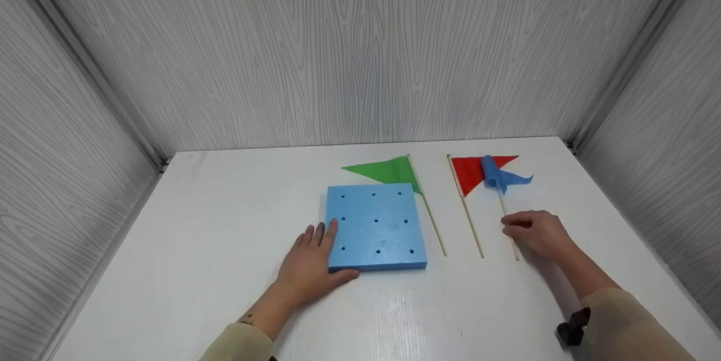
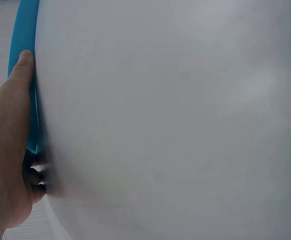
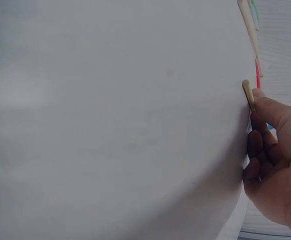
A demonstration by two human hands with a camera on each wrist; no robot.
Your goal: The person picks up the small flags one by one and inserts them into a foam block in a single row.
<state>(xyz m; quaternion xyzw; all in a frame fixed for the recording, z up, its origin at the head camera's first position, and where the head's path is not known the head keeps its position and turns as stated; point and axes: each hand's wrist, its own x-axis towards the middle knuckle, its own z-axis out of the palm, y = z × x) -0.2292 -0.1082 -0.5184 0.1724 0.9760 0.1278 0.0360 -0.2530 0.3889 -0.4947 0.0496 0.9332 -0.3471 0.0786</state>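
The left hand [image 1: 312, 271] lies flat on the white tabletop [image 1: 186, 248] with its fingers nearly straight; the fingertips rest on the near-left corner of the blue foam block [image 1: 376, 226], and the thumb presses against the block's near edge. In the left wrist view the thumb [image 2: 20, 70] touches the blue edge of the block [image 2: 23, 30]. The hand grips nothing. The block lies flat near the middle of the tabletop, and its top face carries a grid of small holes. The right hand [image 1: 538, 232] is to the right of the block and well apart from it, with its fingers curled down over the wooden stick of the blue flag [image 1: 498, 176]. In the right wrist view the fingertips [image 3: 258, 125] pinch the stick [image 3: 248, 94] near its near end, against the tabletop. The blue flag lies flat, its crumpled cloth at the far end overlapping the cloth of the red flag [image 1: 468, 172]. The red flag lies just to the left of the right hand, its stick running toward the near edge. The green flag [image 1: 388, 171] lies between the red flag and the block, its cloth touching the block's far-right corner.
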